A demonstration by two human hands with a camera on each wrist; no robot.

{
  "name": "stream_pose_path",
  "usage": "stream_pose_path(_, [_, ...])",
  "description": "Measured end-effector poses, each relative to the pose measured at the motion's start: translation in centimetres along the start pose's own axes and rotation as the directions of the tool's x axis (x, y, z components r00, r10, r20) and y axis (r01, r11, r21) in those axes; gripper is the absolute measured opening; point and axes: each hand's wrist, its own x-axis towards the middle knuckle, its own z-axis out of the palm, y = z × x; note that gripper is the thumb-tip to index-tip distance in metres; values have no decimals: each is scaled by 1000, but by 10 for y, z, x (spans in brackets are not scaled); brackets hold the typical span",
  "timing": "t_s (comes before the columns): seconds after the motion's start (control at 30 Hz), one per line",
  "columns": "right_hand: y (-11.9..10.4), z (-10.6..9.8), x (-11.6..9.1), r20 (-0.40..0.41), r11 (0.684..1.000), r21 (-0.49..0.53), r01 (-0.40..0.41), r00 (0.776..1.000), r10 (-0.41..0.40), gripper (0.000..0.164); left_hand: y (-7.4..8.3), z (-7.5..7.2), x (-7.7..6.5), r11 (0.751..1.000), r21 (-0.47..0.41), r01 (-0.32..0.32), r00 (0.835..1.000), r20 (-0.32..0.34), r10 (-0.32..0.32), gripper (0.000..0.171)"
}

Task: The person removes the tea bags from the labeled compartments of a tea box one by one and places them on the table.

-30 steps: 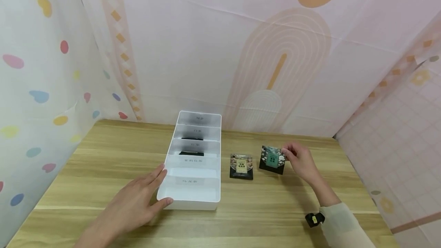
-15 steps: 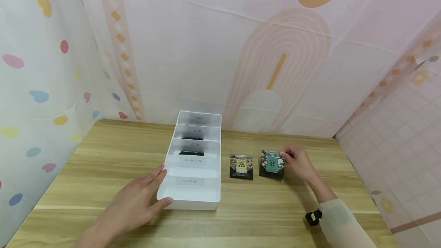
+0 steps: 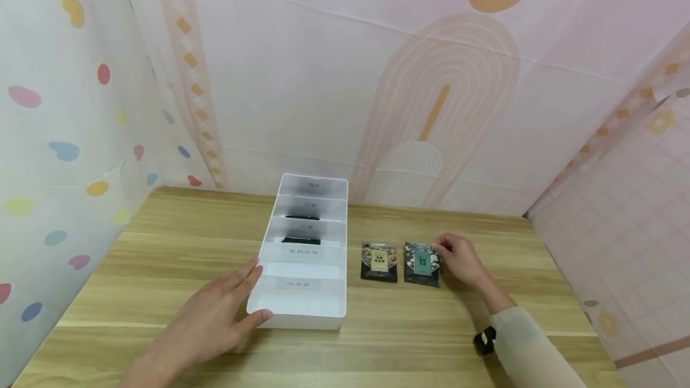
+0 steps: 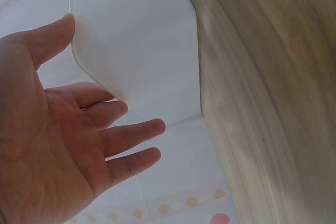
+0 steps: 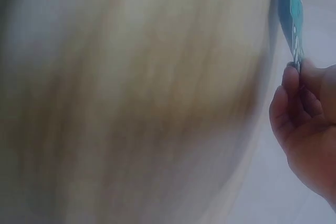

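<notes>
My right hand (image 3: pixel 462 261) pinches the right edge of a dark tea sachet (image 3: pixel 422 273) with a green label. That sachet lies low on or just over the table; in the right wrist view its edge stands between thumb and fingers (image 5: pixel 290 80). To its left, a similar tea sachet (image 3: pixel 379 262) with a yellow label lies flat. A long white divided box (image 3: pixel 302 321) with labelled compartments stands further left. My left hand (image 3: pixel 215 307) touches the near left corner of this box, its fingers fairly straight and spread, as the left wrist view also shows.
Dark sachet tops (image 3: pixel 300 241) show in two middle compartments of the box; the two nearest compartments show bare white bottoms. The wooden table (image 3: pixel 409 340) meets a patterned curtain (image 3: pixel 302 76) behind and at both sides. A black device (image 3: pixel 484 340) sits at my right wrist.
My right hand has lowered the green-labelled sachet from a tilted pose and drawn it slightly left, nearer the yellow-labelled one. The left hand and box hold still.
</notes>
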Motion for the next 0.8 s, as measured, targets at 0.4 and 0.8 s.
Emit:
stream_pose_path(0.4, [0, 5, 7, 88, 993, -121, 7, 996, 4, 9, 0, 0, 0, 1000, -1, 2, 1000, 3, -2, 76])
stream_pose_path(0.8, [-3, 5, 7, 102, 985, -170, 18, 995, 0, 9, 0, 0, -1, 1000, 3, -2, 1000, -9, 2, 75])
